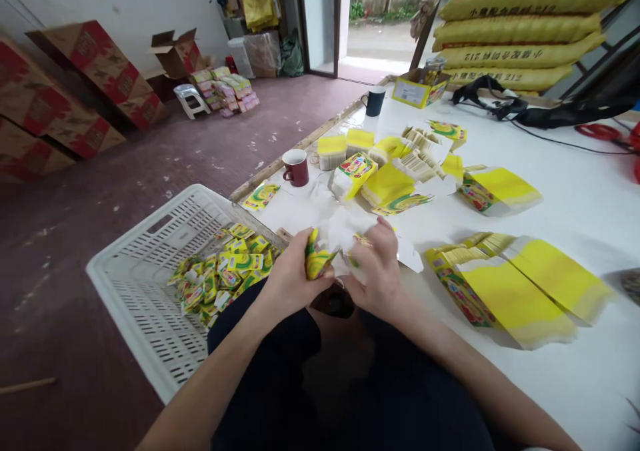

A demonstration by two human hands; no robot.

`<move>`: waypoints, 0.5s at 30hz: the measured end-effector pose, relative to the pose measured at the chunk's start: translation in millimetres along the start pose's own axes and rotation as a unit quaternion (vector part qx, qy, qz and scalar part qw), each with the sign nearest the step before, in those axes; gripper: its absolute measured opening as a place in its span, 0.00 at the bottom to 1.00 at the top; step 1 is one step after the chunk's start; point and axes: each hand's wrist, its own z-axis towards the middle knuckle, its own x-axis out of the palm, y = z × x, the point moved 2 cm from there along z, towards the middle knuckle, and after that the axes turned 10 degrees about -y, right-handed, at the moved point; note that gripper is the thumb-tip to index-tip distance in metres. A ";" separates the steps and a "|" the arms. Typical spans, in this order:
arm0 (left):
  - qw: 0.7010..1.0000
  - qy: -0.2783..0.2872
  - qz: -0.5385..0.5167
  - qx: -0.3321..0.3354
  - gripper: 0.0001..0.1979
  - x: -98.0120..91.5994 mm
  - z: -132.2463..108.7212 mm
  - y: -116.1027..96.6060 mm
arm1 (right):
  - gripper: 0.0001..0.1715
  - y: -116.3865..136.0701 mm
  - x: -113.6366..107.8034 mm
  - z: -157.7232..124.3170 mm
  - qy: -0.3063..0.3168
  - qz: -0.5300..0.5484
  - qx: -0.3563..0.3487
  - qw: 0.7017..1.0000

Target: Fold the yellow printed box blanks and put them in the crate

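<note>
My left hand (290,277) is closed round a small yellow-green printed packet (316,261), held upright at the near edge of the white table (575,211). My right hand (376,271) is right beside it, fingers curled on another printed packet (361,241) and a piece of white paper (345,231). Both hands hover over my lap, just right of the basket.
A white plastic basket (150,284) with several filled packets stands at my left. Stacks of flat yellow packets (515,291) lie on the table, plus a red mug (297,167), a dark mug (374,101) and a small box (420,87). Yellow sacks (515,31) sit behind.
</note>
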 end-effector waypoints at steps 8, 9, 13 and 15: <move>0.984 -0.062 0.022 0.168 0.36 30.6 -4.8 1.8 | 0.21 -12.5 22.3 -9.2 0.125 0.205 0.323 0.915; 0.981 -0.050 0.021 0.186 0.35 30.6 -4.2 1.9 | 0.21 -12.2 25.3 -11.4 0.136 0.217 0.338 0.906; 0.970 0.005 0.032 0.240 0.32 23.9 -0.3 3.2 | 0.23 -15.3 34.5 -20.4 0.144 0.266 0.385 0.872; 0.966 0.031 0.053 0.250 0.29 20.7 0.7 4.6 | 0.28 -17.9 36.5 -22.9 0.146 0.314 0.409 0.844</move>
